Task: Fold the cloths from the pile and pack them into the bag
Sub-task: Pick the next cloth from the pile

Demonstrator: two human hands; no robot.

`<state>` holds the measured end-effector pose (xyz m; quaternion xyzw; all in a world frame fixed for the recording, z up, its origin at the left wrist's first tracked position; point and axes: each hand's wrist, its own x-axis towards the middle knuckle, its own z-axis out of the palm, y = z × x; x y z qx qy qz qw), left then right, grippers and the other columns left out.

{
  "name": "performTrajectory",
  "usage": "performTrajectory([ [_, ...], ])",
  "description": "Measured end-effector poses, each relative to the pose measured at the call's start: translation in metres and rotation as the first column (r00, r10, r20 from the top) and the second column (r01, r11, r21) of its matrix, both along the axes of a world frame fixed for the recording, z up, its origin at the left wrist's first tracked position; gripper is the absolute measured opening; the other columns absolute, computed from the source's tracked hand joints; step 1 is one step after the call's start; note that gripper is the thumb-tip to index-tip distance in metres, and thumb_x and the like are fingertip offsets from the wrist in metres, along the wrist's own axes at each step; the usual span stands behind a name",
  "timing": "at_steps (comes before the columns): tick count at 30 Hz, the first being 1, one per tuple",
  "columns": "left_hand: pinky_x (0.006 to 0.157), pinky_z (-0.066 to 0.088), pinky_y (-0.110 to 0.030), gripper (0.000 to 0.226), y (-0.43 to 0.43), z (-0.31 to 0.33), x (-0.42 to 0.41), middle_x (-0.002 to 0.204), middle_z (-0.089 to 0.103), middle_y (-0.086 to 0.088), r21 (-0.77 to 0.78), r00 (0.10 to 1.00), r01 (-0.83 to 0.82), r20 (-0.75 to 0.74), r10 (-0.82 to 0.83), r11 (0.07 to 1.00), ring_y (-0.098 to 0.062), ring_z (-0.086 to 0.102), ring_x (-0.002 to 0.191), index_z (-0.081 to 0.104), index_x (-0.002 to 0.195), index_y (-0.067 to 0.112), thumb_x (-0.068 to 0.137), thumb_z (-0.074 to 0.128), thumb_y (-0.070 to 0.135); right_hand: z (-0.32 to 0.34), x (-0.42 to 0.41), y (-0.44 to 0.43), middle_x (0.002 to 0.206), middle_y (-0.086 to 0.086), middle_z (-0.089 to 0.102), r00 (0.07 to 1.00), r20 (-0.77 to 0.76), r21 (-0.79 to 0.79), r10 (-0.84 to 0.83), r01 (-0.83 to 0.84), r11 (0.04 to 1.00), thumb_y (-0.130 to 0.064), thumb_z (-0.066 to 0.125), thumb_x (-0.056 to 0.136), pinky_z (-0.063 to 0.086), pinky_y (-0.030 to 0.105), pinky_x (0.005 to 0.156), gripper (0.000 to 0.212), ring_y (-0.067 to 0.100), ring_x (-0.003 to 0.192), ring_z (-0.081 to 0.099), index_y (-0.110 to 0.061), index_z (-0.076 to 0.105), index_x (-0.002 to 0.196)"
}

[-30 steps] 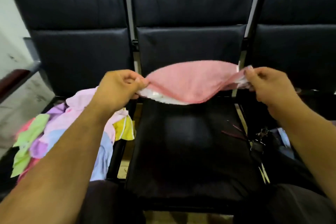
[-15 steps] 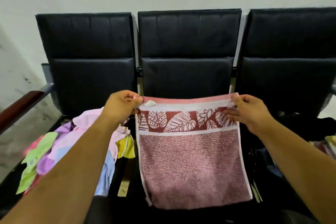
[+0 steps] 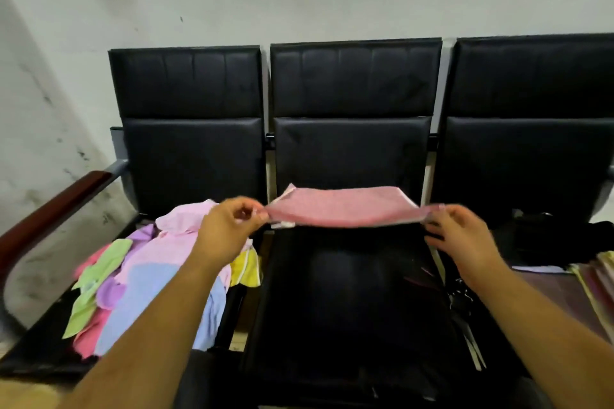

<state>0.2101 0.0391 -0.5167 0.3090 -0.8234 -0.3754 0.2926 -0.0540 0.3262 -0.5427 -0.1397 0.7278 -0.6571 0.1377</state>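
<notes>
A pink-red towel [image 3: 345, 207] stretches flat in the air above the middle black seat [image 3: 349, 302], its far edge flung up toward the backrest. My left hand [image 3: 229, 226] pinches its near left corner. My right hand [image 3: 460, 229] pinches its near right corner. The pile of cloths [image 3: 139, 272], pink, lilac, green, blue and yellow, lies on the left seat. A dark bag [image 3: 558, 242] sits on the right seat, partly hidden behind my right arm.
Three black chairs stand in a row against a grey wall. A wooden armrest [image 3: 50, 212] runs along the far left. Folded cloths or papers [image 3: 594, 279] lie at the right edge on a brown surface.
The towel hung down with its leaf pattern facing me half a second ago. Now its lower part has swung up and away, so it lies level between my hands.
</notes>
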Motion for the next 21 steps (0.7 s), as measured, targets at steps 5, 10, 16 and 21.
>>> performTrajectory([
  [5, 0.064, 0.047, -0.016, 0.025, 0.044, -0.141, 0.047, 0.068, 0.067, 0.018, 0.067, 0.884, 0.116, 0.448, -0.134, 0.991, 0.002, 0.062, 0.063, 0.068, 0.07, 0.03, 0.079, 0.084, 0.014, -0.147, 0.042, 0.063, 0.087, -0.001, 0.076, 0.968, -0.039, 0.671, 0.247, -0.158, 0.724, -0.019, 0.073, 0.089, 0.055, 0.037, 0.081, 0.026, 0.022, 0.084, 0.07, -0.034, 0.064, 0.071],
  [10, 0.074, 0.051, -0.022, 0.021, 0.074, -0.226, 0.079, 0.08, 0.065, 0.008, 0.189, 0.657, 0.188, 0.705, -0.267, 0.964, -0.007, 0.063, 0.078, 0.055, 0.063, 0.036, 0.077, 0.071, 0.04, -0.198, 0.077, 0.093, 0.099, -0.01, 0.065, 0.891, 0.135, 0.868, 0.433, -0.317, 0.382, -0.027, 0.062, 0.094, 0.037, 0.017, 0.073, 0.015, 0.014, 0.102, 0.066, -0.038, 0.06, 0.084],
  [16, 0.083, 0.054, -0.029, 0.015, 0.058, -0.212, 0.047, 0.097, 0.075, 0.003, 0.144, 0.731, 0.097, 0.661, -0.169, 0.985, -0.017, 0.07, 0.095, 0.058, 0.07, 0.036, 0.084, 0.063, 0.037, -0.19, 0.047, 0.087, 0.121, 0.007, 0.065, 0.916, 0.028, 0.916, 0.4, -0.184, 0.357, -0.048, 0.061, 0.079, 0.049, 0.027, 0.096, 0.04, 0.022, 0.108, 0.065, -0.029, 0.067, 0.114],
  [21, 0.079, 0.055, -0.031, 0.004, 0.024, -0.199, -0.015, 0.087, 0.071, 0.006, 0.117, 0.855, 0.054, 0.507, -0.106, 0.992, -0.013, 0.067, 0.083, 0.065, 0.093, 0.027, 0.09, 0.065, 0.027, -0.196, 0.031, 0.04, 0.168, 0.009, 0.013, 0.84, -0.088, 0.918, 0.535, -0.139, 0.37, -0.043, 0.053, 0.101, 0.032, 0.038, 0.121, 0.064, 0.03, 0.154, 0.021, -0.026, 0.03, 0.158],
])
